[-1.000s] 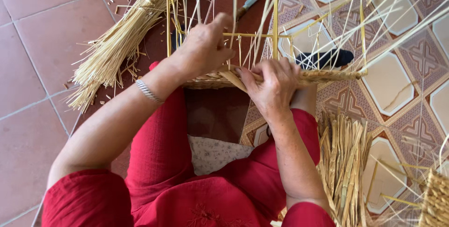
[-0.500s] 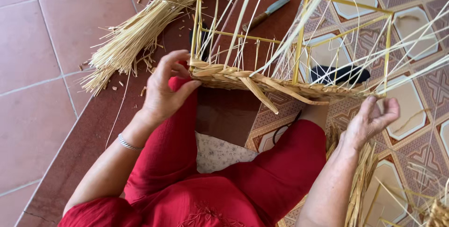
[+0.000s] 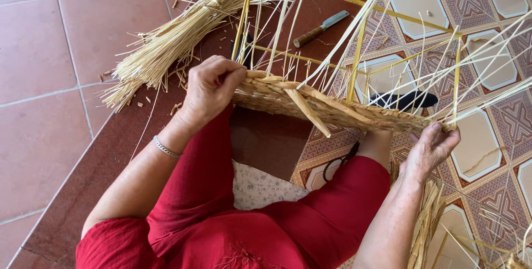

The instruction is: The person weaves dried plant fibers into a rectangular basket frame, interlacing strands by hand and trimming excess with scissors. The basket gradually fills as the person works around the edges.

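Note:
A half-woven straw basket (image 3: 332, 109) on a yellow wire frame (image 3: 354, 58) rests across my knees, with pale stakes fanning upward. My left hand (image 3: 209, 85) grips the woven rim at its left corner. My right hand (image 3: 431, 146) holds the rim's right corner from below, fingers curled onto the weave. A loose flat strand (image 3: 309, 113) sticks out of the weave near the middle. I wear red clothing and a silver bracelet (image 3: 165, 148) on my left wrist.
A tied bundle of straw (image 3: 172, 42) lies on the red tile floor at the upper left. A knife (image 3: 321, 28) lies beyond the frame. A black object (image 3: 403, 100) sits behind the weave. More straw (image 3: 426, 230) lies by my right leg on patterned tiles.
The basket has turned and shifted right. My hands moved apart from the middle of the rim: the left hand to the left corner, the right hand to the right corner.

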